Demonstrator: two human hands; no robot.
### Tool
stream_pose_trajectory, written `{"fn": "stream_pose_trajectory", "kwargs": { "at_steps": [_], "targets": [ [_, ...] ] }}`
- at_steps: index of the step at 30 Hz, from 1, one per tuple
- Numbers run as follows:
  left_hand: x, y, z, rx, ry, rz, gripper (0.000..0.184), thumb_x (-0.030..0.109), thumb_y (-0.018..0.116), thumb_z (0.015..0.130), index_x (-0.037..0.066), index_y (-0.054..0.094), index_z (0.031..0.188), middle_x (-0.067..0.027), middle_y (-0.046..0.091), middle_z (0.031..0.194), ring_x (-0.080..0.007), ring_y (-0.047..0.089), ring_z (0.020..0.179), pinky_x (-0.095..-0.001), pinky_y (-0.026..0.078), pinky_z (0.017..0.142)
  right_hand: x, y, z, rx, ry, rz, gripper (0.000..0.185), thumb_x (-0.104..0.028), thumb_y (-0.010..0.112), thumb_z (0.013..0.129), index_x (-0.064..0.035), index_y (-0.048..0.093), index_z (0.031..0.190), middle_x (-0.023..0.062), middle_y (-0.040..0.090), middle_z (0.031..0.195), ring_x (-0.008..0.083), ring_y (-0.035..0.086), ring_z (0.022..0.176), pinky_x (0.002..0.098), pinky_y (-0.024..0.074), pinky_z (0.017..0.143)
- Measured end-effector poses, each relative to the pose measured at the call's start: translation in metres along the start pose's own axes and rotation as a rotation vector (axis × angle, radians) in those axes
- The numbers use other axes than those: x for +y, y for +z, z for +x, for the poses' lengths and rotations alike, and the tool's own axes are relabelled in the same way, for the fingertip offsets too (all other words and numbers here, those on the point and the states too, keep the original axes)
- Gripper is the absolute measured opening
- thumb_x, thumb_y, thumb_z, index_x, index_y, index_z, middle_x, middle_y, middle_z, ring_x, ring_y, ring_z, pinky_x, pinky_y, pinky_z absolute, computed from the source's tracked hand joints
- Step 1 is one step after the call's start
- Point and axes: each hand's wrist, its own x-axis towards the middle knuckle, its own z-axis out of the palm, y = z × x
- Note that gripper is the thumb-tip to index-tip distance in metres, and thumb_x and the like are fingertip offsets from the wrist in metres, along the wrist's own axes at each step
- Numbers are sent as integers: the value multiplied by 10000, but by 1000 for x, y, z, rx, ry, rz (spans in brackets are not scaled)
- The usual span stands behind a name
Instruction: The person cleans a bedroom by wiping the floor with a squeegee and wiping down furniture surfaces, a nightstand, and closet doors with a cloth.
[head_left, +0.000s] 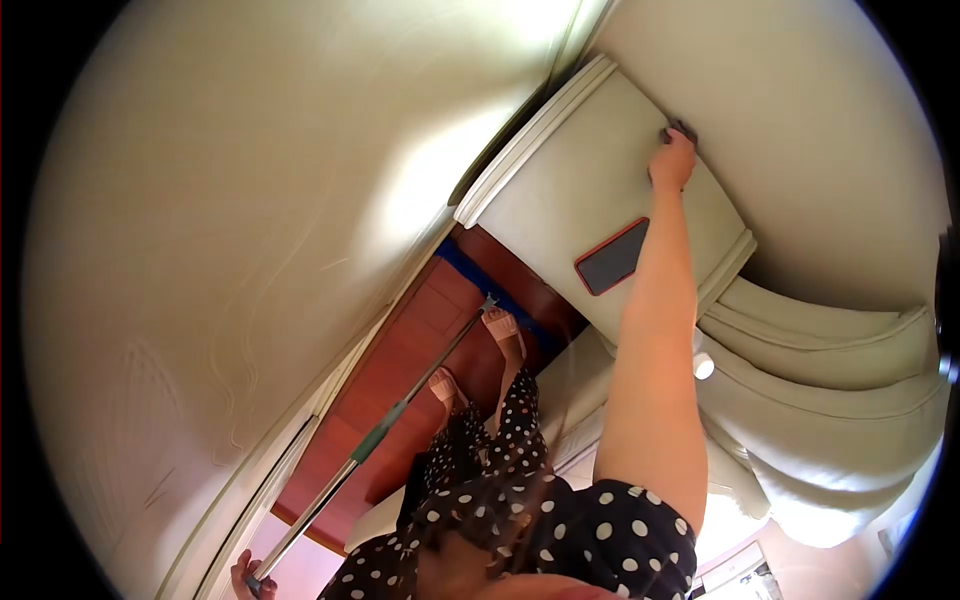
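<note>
Mop (370,442) slants over red-brown floor (412,325), blue head (470,270) along a cream cabinet (560,160), left hand (247,577) clamped on its pole; right hand (672,163) clasps an unclear dark object (685,130) at the cabinet's wall-side edge, near a phone (612,262); cream sofa (830,405) alongside

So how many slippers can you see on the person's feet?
2. One pink slipper is right by the blue mop pad; the other is farther back, beside the mop pole. Neither is fully hidden.
</note>
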Motion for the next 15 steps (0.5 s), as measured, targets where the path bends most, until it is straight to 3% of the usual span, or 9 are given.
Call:
{"fn": "stream_pose_trajectory", "kwargs": {
  "at_steps": [1, 3, 4, 7, 8, 10, 11, 13, 15],
  "targets": [
    [4, 6, -5, 24, -4, -20, 453, 427, 456, 871, 126, 520, 539, -11, 489, 404, -141, 474, 319, -260, 408, 317, -3, -20, -3, -8, 142, 125, 355, -117, 420, 838, -63, 522, 1174, 127, 504, 1217, 307, 495, 1061, 412, 394, 911],
    [11, 20, -19, 71, -12, -60, 463, 422, 448, 877, 136, 502, 517, -5, 471, 386, -137, 467, 314, -263, 411, 319, -10, -52, -38, 148, 53, 347, 327, -149, 448, 838, -18, 538, 1124, 179, 539, 1148, 307, 513, 1048, 382, 391, 918],
    [17, 15, -21, 57, -41, -67, 399, 413, 449, 876, 110, 579, 653, -4, 518, 468, -130, 465, 326, -265, 414, 318, -15, -68, -66, 161, 1, 466, 341, -197, 469, 855, -8, 529, 1132, 186, 536, 1151, 315, 520, 1038, 395, 394, 913],
    [24, 44, -31, 92, 234, -109, 322, 395, 466, 871, 106, 609, 879, 1, 559, 593, -127, 458, 340, -262, 396, 310, -36, -110, -181, 71, 392, 511, 599, -404, 588, 811, 40, 456, 1192, 228, 524, 1160, 341, 540, 1006, 412, 405, 900],
    [20, 29, -18, -40, 246, -87, 339, 377, 474, 869, 126, 569, 1077, 0, 568, 679, -124, 453, 356, -260, 386, 309, -20, -99, -214, 77, 498, 564, 714, -461, 628, 777, 59, 419, 1219, 244, 517, 1164, 356, 542, 998, 418, 407, 900],
    [11, 46, -26, 0, 165, -93, 337, 371, 475, 870, 126, 580, 1076, -6, 571, 669, -125, 461, 366, -260, 391, 317, 25, -82, -263, -24, 656, 255, 854, -482, 679, 717, 87, 339, 1256, 265, 470, 1216, 377, 507, 1055, 419, 394, 927],
    [3, 54, -33, 22, 131, -93, 336, 368, 475, 871, 126, 585, 1076, -8, 573, 664, -126, 465, 371, -259, 394, 321, 49, -75, -271, -96, 720, 262, 937, -486, 710, 678, 88, 285, 1284, 266, 399, 1286, 400, 457, 1115, 433, 382, 946],
    [-16, 54, -35, -36, 117, -92, 320, 364, 482, 865, 146, 597, 1068, -13, 584, 676, -131, 479, 390, -258, 401, 332, 67, -63, -257, -177, 597, 112, 929, -455, 728, 663, 82, 287, 1279, 252, 379, 1292, 394, 438, 1138, 445, 395, 937],
    [-21, 84, -48, 32, 148, -93, 303, 364, 483, 864, 153, 605, 1044, -10, 589, 682, -135, 478, 391, -258, 402, 334, 50, -58, -220, -256, 669, 12, 883, -415, 743, 651, 65, 319, 1258, 238, 414, 1241, 384, 462, 1110, 449, 417, 915]
  ]
}}
